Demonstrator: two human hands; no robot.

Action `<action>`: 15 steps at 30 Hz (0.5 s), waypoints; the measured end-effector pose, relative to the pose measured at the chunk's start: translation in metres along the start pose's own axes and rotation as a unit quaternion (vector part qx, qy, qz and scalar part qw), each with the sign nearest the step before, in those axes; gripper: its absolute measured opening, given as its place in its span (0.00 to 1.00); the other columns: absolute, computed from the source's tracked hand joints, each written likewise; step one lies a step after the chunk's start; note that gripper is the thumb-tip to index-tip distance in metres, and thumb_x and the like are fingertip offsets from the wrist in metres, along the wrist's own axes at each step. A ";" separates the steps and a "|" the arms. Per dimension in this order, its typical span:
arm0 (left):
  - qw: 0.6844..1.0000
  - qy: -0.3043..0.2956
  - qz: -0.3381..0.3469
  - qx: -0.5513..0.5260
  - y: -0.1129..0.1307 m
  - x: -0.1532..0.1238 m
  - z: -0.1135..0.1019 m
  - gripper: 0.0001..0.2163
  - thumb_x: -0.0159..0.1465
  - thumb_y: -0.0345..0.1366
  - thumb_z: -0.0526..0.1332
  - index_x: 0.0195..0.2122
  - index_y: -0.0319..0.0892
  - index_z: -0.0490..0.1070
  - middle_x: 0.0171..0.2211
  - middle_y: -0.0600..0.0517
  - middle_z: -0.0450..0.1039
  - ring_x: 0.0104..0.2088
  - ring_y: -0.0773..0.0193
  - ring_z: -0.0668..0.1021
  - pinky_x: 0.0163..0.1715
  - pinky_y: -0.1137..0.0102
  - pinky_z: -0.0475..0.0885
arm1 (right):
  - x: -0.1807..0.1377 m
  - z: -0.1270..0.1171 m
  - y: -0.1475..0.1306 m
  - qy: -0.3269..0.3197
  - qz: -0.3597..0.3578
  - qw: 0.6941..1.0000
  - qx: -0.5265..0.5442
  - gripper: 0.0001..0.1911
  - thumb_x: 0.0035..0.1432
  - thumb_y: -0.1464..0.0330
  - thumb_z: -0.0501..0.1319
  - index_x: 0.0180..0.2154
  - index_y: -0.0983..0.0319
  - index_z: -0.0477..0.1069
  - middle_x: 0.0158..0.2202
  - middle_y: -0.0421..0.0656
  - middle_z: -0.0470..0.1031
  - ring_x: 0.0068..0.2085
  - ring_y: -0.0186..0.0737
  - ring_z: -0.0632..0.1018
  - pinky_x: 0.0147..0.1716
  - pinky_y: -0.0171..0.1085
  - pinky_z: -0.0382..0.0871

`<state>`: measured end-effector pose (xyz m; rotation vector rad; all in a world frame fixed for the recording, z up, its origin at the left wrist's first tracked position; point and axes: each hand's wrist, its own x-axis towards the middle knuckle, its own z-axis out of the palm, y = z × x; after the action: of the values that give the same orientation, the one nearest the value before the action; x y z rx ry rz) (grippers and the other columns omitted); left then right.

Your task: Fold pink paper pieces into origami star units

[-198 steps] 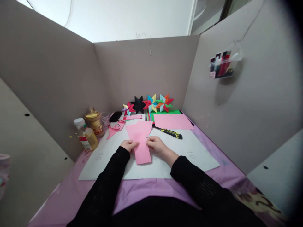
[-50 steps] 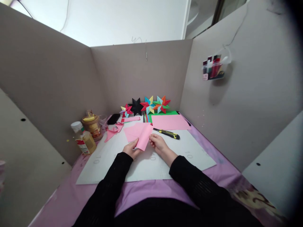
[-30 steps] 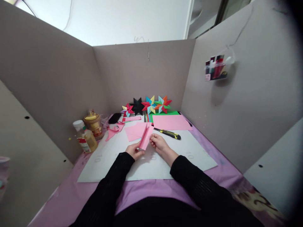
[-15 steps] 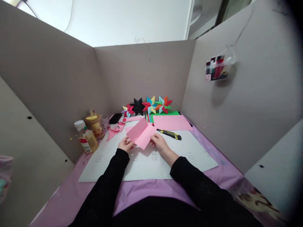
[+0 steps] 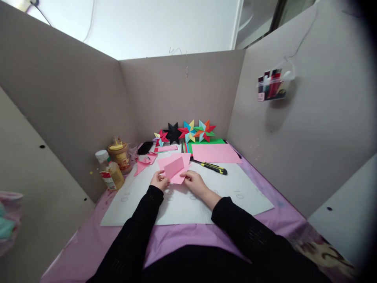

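Note:
A creased sheet of pink paper (image 5: 174,168) is held just above the white mat, its left half standing up along a fold. My left hand (image 5: 159,181) pinches its lower left edge. On the right side, my right hand (image 5: 193,181) grips the paper between thumb and fingers. Behind it lies another pink sheet (image 5: 185,157), partly covered. A yellow and black utility knife (image 5: 212,167) rests to the right of my hands. Folded pink paper pieces (image 5: 146,161) lie to the left.
Several folded paper stars (image 5: 188,131) lean against the back panel. A large pink sheet (image 5: 217,153) lies over coloured paper at the back right. A glue bottle (image 5: 111,173), a brown jar (image 5: 119,157) and a black phone (image 5: 145,148) stand or lie at left. White mat (image 5: 188,214) covers the table.
The held paper has come lower and its two halves have drawn closer together. My right hand has moved slightly left, toward my left hand. More of the pink sheet behind shows.

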<state>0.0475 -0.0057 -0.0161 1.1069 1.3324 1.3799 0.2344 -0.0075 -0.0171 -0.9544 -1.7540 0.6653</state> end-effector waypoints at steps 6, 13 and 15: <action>0.987 0.104 0.078 0.099 0.007 0.000 -0.013 0.31 0.44 0.33 0.65 0.50 0.41 0.57 0.33 0.52 0.68 0.28 0.68 0.73 0.28 0.73 0.69 | -0.001 -0.002 -0.002 -0.073 0.012 0.997 0.012 0.15 0.43 0.78 0.53 0.31 0.61 0.74 0.35 0.43 0.74 0.37 0.39 0.74 0.38 0.38 0.67; 0.985 0.059 0.078 0.144 0.001 -0.008 -0.027 0.26 0.45 0.30 0.64 0.48 0.39 0.61 0.39 0.44 0.70 0.39 0.59 0.74 0.36 0.67 0.69 | -0.005 -0.011 -0.002 -0.150 -0.099 0.962 -0.207 0.20 0.43 0.77 0.60 0.40 0.53 0.74 0.62 0.42 0.50 0.62 0.54 0.46 0.55 0.53 0.46; 0.975 0.071 0.104 0.182 0.000 -0.016 -0.031 0.25 0.47 0.30 0.63 0.48 0.38 0.61 0.43 0.41 0.69 0.44 0.55 0.73 0.40 0.63 0.69 | -0.005 -0.010 -0.001 -0.222 -0.128 0.947 -0.195 0.21 0.47 0.78 0.57 0.41 0.52 0.74 0.60 0.42 0.55 0.62 0.50 0.49 0.56 0.52 0.48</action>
<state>0.0202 -0.0275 -0.0172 1.4464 1.6567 1.4200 0.2445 -0.0120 -0.0150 -0.8523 -2.4272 0.3861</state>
